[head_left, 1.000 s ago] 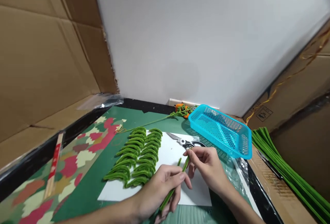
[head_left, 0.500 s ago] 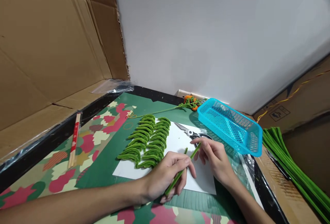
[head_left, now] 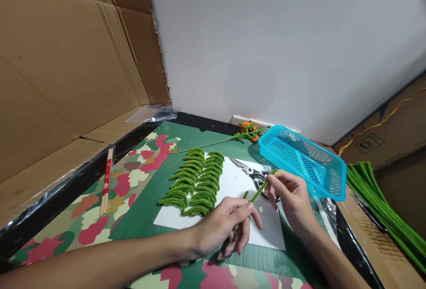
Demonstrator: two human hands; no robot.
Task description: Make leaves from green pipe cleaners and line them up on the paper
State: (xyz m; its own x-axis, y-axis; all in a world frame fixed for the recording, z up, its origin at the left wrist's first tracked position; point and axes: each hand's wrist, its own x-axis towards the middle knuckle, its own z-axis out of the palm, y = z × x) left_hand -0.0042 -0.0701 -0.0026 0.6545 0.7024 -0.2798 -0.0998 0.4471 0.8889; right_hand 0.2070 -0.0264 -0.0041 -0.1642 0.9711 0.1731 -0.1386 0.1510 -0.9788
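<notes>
Between my two hands runs a green pipe cleaner (head_left: pixel 258 193). My left hand (head_left: pixel 229 227) pinches its lower part between thumb and forefinger, and a short green end sticks up beside that grip. The thumb and fingers of my right hand (head_left: pixel 289 195) close on its upper end. Left of my hands, two rows of bent green pipe-cleaner pieces (head_left: pixel 196 182) lie on a white sheet (head_left: pixel 233 191). Scissors (head_left: pixel 254 176) rest on the sheet behind my right hand, their handles partly hidden by it.
A blue plastic basket (head_left: pixel 342 169) stands at the back right, with orange flowers (head_left: pixel 249 130) beside it. Long green pipe cleaners (head_left: pixel 382 209) and a black pen (head_left: pixel 369 213) lie far right. Wrapped chopsticks (head_left: pixel 107 178) lie left. Cardboard (head_left: pixel 66 49) walls the left side.
My right hand has moved up and right along the pipe cleaner, so more of it shows between my hands. Less hangs below my left hand. The whole view has shifted slightly.
</notes>
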